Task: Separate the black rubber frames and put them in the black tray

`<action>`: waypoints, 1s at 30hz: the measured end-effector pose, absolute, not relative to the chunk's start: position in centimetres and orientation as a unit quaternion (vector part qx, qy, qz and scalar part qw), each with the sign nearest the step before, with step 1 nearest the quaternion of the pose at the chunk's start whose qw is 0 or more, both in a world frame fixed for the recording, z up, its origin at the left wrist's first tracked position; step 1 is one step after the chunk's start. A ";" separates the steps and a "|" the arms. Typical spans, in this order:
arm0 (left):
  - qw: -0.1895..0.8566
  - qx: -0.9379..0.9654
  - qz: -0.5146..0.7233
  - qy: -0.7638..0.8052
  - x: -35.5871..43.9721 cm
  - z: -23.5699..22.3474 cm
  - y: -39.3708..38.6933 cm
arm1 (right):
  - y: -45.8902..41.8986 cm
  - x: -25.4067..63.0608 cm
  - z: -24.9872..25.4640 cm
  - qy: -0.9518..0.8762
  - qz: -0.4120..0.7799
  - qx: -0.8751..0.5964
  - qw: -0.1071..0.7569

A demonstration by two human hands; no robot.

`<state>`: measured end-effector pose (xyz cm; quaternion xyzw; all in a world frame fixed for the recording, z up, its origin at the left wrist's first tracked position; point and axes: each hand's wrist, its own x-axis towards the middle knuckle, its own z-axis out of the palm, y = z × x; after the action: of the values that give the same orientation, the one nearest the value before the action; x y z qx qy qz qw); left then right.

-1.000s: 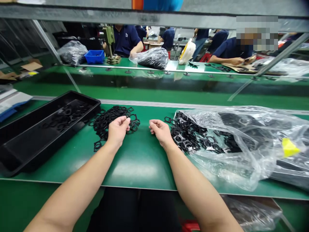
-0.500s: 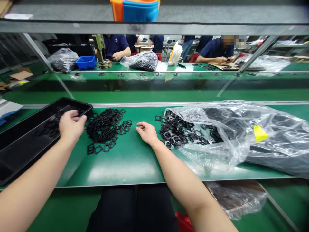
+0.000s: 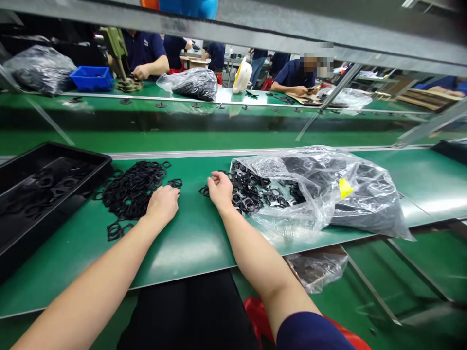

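My left hand (image 3: 163,203) is at the right edge of a heap of thin black ring-shaped plastic parts (image 3: 127,192). Its fingers curl down beside a few loose parts (image 3: 175,183), and whatever they may hold is hidden. To the right, my right hand (image 3: 221,189) rests at the left edge of a second pile of black parts (image 3: 250,197), some with shiny grey faces. Its fingers are bent and apart, with nothing visible between them. One loose black part (image 3: 204,191) lies just left of it. This second pile spills from a clear plastic bag (image 3: 328,218).
A long black tray (image 3: 78,204) with more black parts stands at the left. A yellow label (image 3: 345,188) marks the bag. Above runs a grey shelf rail (image 3: 255,46). Across the bench, people work near a blue bin (image 3: 93,78) and a white fan (image 3: 242,77).
My left hand has come from over the black tray to the right side of the heap. My right hand has moved closer to the second pile. The view has turned right.
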<state>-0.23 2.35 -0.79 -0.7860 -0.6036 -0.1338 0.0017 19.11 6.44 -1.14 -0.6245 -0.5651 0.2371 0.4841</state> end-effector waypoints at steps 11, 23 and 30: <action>-0.278 -0.483 -0.532 -0.637 0.3 1.5 1.2 | 4.9 19.5 1.0 -0.745 0.164 -0.626 0.159; -0.475 -0.393 -0.601 -0.509 2.7 -0.4 1.8 | 5.9 20.1 0.7 -0.680 0.145 -0.659 0.287; -0.537 -0.386 -0.548 -0.511 2.5 -0.2 1.4 | 6.2 18.8 0.2 -0.492 0.483 -0.498 0.526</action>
<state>2.46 1.35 -0.24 -0.3862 -0.5112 -0.5484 -0.5374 18.77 6.18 0.17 -0.4983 -0.4921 0.4826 0.5260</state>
